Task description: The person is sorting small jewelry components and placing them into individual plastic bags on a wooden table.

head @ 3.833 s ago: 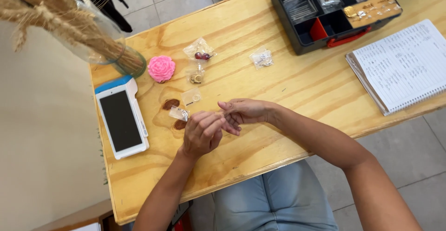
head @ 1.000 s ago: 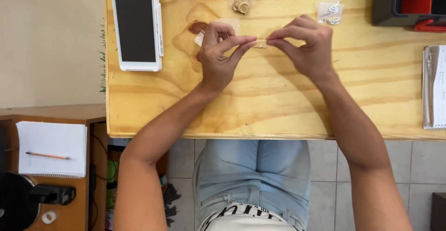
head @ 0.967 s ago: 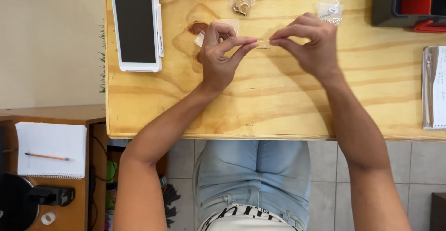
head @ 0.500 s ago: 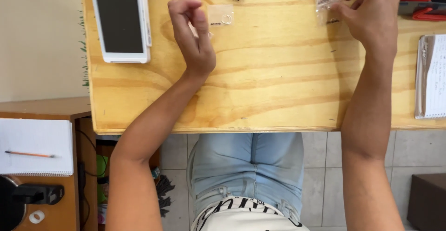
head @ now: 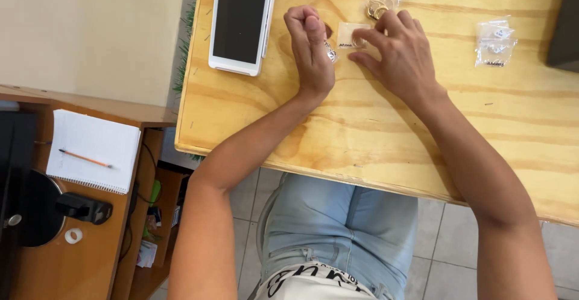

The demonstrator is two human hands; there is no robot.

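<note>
Right hand (head: pixel 401 55) presses flat bag (head: pixel 348 35), long axis crosswise.

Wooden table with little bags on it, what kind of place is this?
Probably a small craft or jewellery-making desk: tiny clear bags of small parts on a wooden table, a card-payment terminal, and a notepad beside.

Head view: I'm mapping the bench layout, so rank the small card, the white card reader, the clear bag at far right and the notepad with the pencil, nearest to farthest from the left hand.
1. small card, just right of the left hand.
2. white card reader, to its left on the table.
3. clear bag, far right.
4. notepad, lower left on the side desk.
</note>
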